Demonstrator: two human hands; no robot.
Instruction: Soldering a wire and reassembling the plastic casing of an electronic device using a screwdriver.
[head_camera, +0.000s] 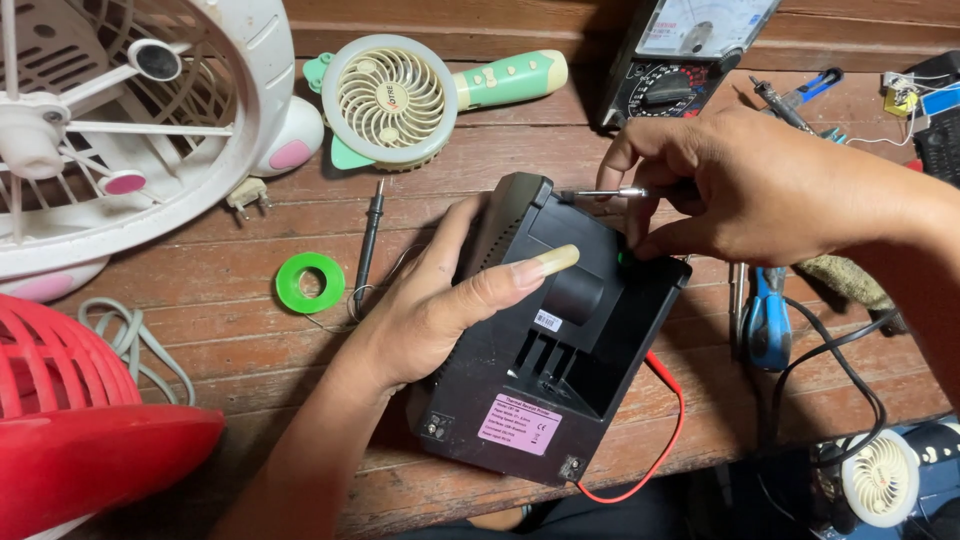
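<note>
Two hands work a black device (545, 350) at the frame's centre, on the wooden counter (250, 360). The left hand (440, 300) has its grip closed around the device's left side. The right hand (760, 190) pinches a thin screwdriver (600, 193) at its upper edge.

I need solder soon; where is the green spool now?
The green spool lies on the wooden table, left of the left hand, beside the black probe.

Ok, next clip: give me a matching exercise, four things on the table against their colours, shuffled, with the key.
Things:
1. solder reel
2. box-shaped device held by the left hand
3. handheld fan
4. pliers handle

Colours:
A. blue
B. cream and mint green
C. bright green
D. black

Pairs: 1-C, 2-D, 3-B, 4-A
</note>
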